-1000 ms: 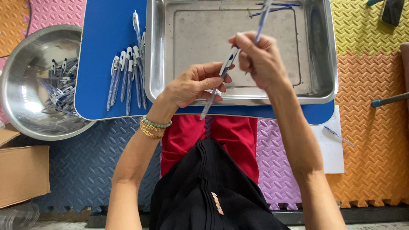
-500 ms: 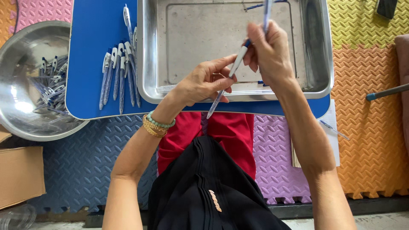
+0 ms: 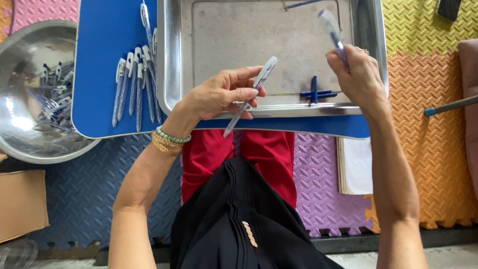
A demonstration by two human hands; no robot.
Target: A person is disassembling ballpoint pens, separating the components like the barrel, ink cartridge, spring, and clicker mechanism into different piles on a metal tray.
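Your left hand (image 3: 221, 94) pinches a clear pen barrel (image 3: 246, 97), fingers curled around it, tip slanting toward 7 o'clock. Your right hand (image 3: 356, 74) grips a blurred pen part (image 3: 332, 31) (pointing to 11 o'clock). Both hover over the steel tray (image 3: 169, 65); 2 crossed blue refills (image 3: 317, 93) lie inside, between the hands.

Hands split apart: my right hand (image 3: 359, 74) pulled its pen piece (image 3: 332, 31) off the clear pen (image 3: 249, 94) in my left hand (image 3: 224, 94).

Black top, red trousers, bare arms; left wrist (image 3: 169, 140) w/ green bead + gold bracelets
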